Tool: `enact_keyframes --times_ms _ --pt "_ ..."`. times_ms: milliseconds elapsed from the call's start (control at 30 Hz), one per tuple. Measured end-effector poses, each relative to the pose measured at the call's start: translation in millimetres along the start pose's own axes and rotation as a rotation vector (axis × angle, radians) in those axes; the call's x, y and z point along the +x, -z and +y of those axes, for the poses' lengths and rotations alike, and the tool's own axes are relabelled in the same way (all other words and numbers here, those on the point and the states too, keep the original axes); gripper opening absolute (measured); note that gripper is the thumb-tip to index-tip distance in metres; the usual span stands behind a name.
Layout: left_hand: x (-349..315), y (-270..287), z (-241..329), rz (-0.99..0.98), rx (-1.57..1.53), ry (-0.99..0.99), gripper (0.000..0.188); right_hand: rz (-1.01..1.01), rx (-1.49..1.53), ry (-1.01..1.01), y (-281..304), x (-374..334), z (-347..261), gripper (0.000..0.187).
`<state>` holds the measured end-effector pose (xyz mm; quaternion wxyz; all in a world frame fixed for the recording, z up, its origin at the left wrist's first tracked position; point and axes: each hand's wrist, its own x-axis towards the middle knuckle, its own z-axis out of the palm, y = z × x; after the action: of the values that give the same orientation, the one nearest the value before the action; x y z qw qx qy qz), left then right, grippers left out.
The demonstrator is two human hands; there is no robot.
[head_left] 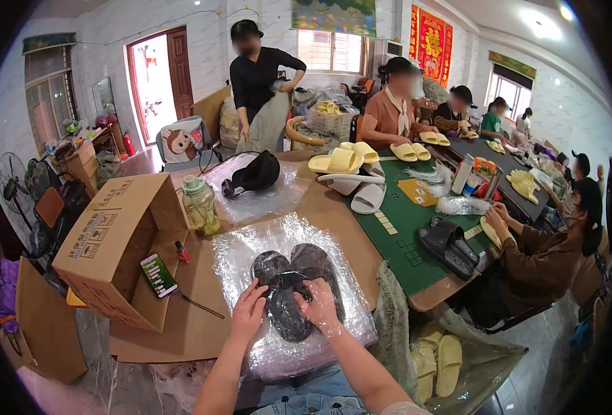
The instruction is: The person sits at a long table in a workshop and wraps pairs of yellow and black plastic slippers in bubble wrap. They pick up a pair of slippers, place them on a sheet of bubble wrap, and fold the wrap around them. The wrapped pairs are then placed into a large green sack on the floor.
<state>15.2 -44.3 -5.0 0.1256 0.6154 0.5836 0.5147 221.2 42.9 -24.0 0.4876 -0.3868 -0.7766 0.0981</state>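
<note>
A pair of black slippers rests on a stack of clear plastic bags in front of me. My left hand lies along the left edge of the pair, its fingers stretched out and touching a slipper. With bent fingers, my right hand grips the slippers near the middle, by the straps. Glare off the film hides whether the slippers lie on the top bag or inside it.
Left of the bags are a cardboard box, a phone and a green-lidded bottle. A black cap lies beyond. Yellow slippers and black slippers stand rightward, where several people sit. A sack holds yellow slippers.
</note>
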Motion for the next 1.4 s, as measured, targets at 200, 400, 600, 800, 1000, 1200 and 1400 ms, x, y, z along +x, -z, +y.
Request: enact_keyframes --times_ms 200,400,600,800,1000,1200,1400 --pt "-0.3 0.3 1.5 0.008 -0.038 0.007 0.032 -0.027 -0.007 -0.010 1.5 0.1 -0.6 0.043" --pt "-0.3 -0.2 1.2 0.009 -0.045 0.008 0.032 -0.021 -0.006 -0.021 -0.1 -0.5 0.5 0.042" --pt "-1.2 -1.4 -2.9 0.008 -0.051 0.026 0.032 0.025 0.000 -0.011 -0.8 0.6 -1.5 0.039" --pt "-1.0 -1.6 0.9 0.001 -0.032 0.011 0.032 0.030 0.014 -0.009 3.1 1.0 -1.2 0.039" --pt "-0.2 0.2 3.6 -0.002 -0.111 0.052 0.031 0.063 0.014 0.025 -2.7 1.4 -0.7 0.041" --pt "1.2 -3.4 -3.4 0.006 -0.077 0.002 0.032 0.046 0.037 0.004 -1.5 -0.8 1.6 0.040" --pt "0.9 -5.5 -1.8 -0.020 -0.118 0.048 0.033 0.013 0.042 -0.024 3.0 -0.7 0.2 0.043"
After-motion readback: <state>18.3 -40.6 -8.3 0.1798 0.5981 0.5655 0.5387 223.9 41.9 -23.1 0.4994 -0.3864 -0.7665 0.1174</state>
